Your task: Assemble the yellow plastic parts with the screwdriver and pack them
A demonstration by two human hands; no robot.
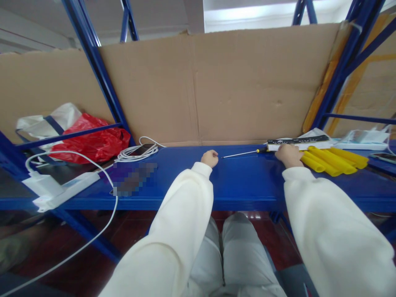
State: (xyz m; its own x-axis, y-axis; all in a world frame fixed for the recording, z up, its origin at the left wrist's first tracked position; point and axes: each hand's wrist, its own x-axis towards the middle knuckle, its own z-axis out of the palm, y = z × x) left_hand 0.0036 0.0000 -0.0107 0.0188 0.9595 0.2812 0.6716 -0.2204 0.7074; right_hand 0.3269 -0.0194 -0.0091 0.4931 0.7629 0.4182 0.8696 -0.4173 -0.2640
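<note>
My left hand [209,158] rests on the blue shelf [241,181], curled into a loose fist with nothing visible in it. Just to its right lies a thin screwdriver [244,153] with a yellow-and-black handle, its tip pointing at that hand. My right hand [289,155] lies on the shelf at the handle end of the screwdriver, against a pile of yellow tubes [334,161]. Its fingers are hidden from me, so I cannot tell whether it grips anything. A long white-and-black strip [298,142] lies just behind it.
A coiled white cable and a phone [140,151] lie at the left rear. A white power strip [58,187] with its cord hangs at the shelf's left edge. A red bag [93,142] sits beyond. Cardboard [216,90] walls the back. Blue uprights [102,74] frame the bay.
</note>
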